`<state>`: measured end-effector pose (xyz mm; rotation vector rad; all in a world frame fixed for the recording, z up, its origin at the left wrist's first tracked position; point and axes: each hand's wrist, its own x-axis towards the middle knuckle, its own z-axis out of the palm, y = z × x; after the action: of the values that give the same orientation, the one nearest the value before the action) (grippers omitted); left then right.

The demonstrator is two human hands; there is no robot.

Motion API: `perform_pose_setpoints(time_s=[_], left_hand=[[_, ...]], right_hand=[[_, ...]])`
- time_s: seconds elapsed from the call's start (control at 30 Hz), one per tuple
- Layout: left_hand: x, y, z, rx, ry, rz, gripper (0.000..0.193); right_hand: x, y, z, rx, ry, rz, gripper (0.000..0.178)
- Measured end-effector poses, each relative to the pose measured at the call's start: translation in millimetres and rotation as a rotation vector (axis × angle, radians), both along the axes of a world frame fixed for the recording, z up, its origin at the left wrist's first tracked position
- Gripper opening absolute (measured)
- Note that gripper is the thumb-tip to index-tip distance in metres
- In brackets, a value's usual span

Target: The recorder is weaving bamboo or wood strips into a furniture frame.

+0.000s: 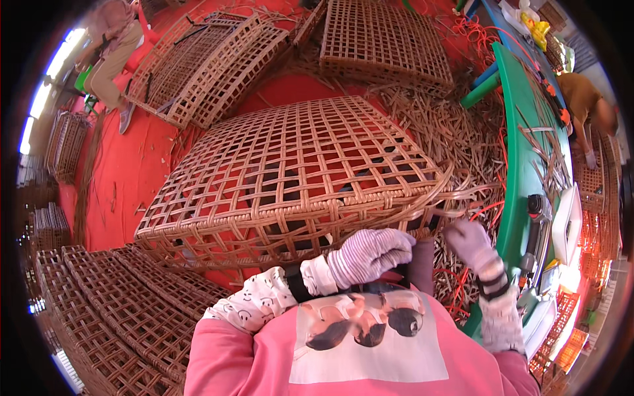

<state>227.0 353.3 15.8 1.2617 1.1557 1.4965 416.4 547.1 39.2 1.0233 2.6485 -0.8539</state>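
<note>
A brown woven wicker panel with an open grid and a deep braided side [290, 171] lies tilted in front of me. My left hand [370, 256], in a striped pale glove, is closed with fingers curled beside the panel's near edge; what it grips is hidden. At the panel's near right corner, loose wicker strands [432, 201] loop outward. Just below those loops is my right hand [469, 244], gloved too and slightly blurred, its fingers curled in. Whether a strand runs between the right fingers is too unclear to see.
Stacked wicker panels [119, 310] stand at my left. More woven pieces [208, 66] [383, 43] lie on the red floor [112, 191] ahead. Cut strips [449, 125] heap at the right, beside a green bench [518, 145] bearing a power tool [536, 221]. Other people [112, 59] [584, 99] are nearby.
</note>
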Motion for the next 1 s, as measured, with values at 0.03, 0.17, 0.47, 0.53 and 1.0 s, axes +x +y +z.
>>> perform_pose_setpoints(time_s=[0.03,0.17,0.47,0.53,1.0], left_hand=[[-1.9,4.1,7.8,0.05,0.076,-0.009,0.009],[1.5,19.2,28.7,0.273,0.628,-0.166,0.012],[13.2,4.3,30.0,0.373,0.772,-0.042,0.017],[12.2,1.8,29.4,0.403,0.763,-0.018,0.019],[27.8,-20.3,-7.9,0.261,1.086,0.032,0.024]], right_hand=[[3.9,-7.8,18.4,-0.134,0.0,-0.086,0.017],[-20.4,-24.3,68.9,-0.245,0.494,-0.198,0.013],[-89.8,-6.1,64.2,-0.041,0.552,0.473,0.018],[-78.0,-18.0,57.5,0.021,0.562,0.478,0.024],[-0.1,-50.4,11.2,-0.205,0.067,0.326,0.017]])
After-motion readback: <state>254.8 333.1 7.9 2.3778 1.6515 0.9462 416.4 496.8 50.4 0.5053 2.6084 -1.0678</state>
